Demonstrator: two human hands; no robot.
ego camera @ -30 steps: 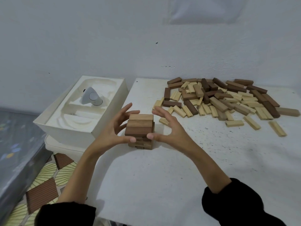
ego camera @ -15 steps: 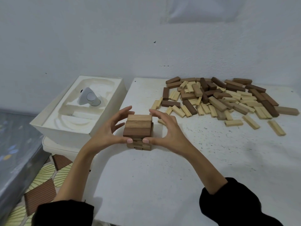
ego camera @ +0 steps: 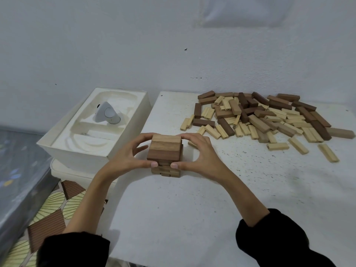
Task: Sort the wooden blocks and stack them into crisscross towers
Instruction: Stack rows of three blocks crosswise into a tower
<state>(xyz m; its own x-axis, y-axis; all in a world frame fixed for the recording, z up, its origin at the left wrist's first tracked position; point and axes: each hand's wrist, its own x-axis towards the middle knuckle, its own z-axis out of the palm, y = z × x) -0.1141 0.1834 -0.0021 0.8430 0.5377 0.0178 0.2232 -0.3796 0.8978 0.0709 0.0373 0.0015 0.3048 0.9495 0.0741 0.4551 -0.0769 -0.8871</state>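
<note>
**Between two hands, a short tower; the loose blocks lay far and right**

Nearest the camera, two dark sleeves reached over the white bench, forearms converging on one spot. At that spot stood the tower, a few layers high, close to the bench's left edge. The left hand curled round its left side and the right hand round its right. Each had a thumb tip pressed to the near face low down and fingers hooked over the far top corners. Both hands held the tower between them and neither held a loose block. This looked like squaring up the layers.

The top layer showed three blocks side by side, pale at the back and darker toward the front, their long axes running left to right. By the crisscross rule, the next layer would probably need its blocks lying near to far.

Beyond the tower and off to the right lay the heap of loose blocks, dark, mid-brown and pale mixed together, well apart from the tower. The right hand was the nearer of the two to it, so the next pick seemed likely to fall to that hand. Left of the bench sat an open cream box holding a grey device.
</note>
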